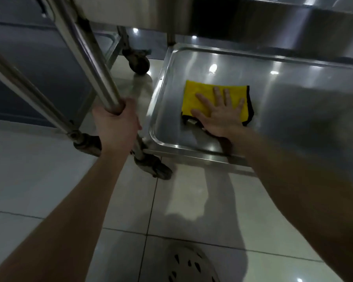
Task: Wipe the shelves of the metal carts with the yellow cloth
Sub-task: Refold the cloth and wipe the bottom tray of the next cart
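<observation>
Risks, biggest first. The cart sits on casters (155,169), so a hard sideways push from the wiping arm could roll it on the smooth floor (49,169). L hand (117,127), centre-left of frame, is wrapped tight round the post (99,74), prob. to stop that; if the grip slackens, the cart may drift. The upper shelf (263,19) hangs low across the top of frame, so reaching deep could bump head or forearm on it. The cloth (198,98) is only pinned by pressure. R hand (222,113) lies flat on it, fingers spread and straight, not clutching, so a fast stroke could leave the cloth behind or bunch it up. Its black edging is already curled near the wrist.

Room & edges. The cloth sits in the left-centre of the bottom shelf (293,110), near but not touching the raised rim (161,92) on the left. There's lots of bare steel to the right and toward the back, less to the left and toward the near rim. Corners are rounded, so they prob. need fingertip pressure. A 2nd cart (39,64) stands in the upper left, w/ a floor gap between the two. A drain (192,265) lies at bottom centre, underfoot, so watch footing.
</observation>
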Demonstrator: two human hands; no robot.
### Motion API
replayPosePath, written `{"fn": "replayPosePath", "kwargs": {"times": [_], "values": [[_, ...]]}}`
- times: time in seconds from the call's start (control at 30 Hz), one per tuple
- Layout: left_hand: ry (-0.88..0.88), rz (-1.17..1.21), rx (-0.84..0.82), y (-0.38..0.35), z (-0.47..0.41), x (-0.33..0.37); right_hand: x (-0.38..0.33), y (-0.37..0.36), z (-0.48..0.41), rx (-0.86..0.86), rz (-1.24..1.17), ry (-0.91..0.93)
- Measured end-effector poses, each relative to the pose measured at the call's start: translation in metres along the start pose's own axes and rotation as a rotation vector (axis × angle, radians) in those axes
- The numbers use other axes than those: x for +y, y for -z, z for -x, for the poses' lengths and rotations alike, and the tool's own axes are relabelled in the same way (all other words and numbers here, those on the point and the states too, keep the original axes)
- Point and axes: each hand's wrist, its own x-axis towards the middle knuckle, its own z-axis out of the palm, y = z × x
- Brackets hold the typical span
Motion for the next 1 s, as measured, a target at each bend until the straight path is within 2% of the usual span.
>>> {"fn": "replayPosePath", "kwargs": {"times": [0.13, 0.27, 0.57, 0.8, 1.0], "values": [[-0.018, 0.039, 0.013, 0.0, -0.003, -0.005, -0.031, 0.009, -0.062, -0.019, -0.013, 0.009], [0.034, 0.058, 0.045, -0.004, -0.001, 0.001, -0.074, 0.009, -0.072, -0.048, -0.009, 0.058], [0.071, 0.065, 0.06, -0.002, 0.007, 0.017, -0.11, -0.019, 0.053, 0.024, -0.033, 0.201], [0.149, 0.059, -0.054, 0.006, 0.011, 0.035, -0.049, -0.011, 0.097, -0.029, -0.055, 0.148], [0.134, 0.097, 0.03, 0.002, 0.012, 0.032, 0.055, -0.006, 0.1, -0.025, -0.036, -0.003]]}}
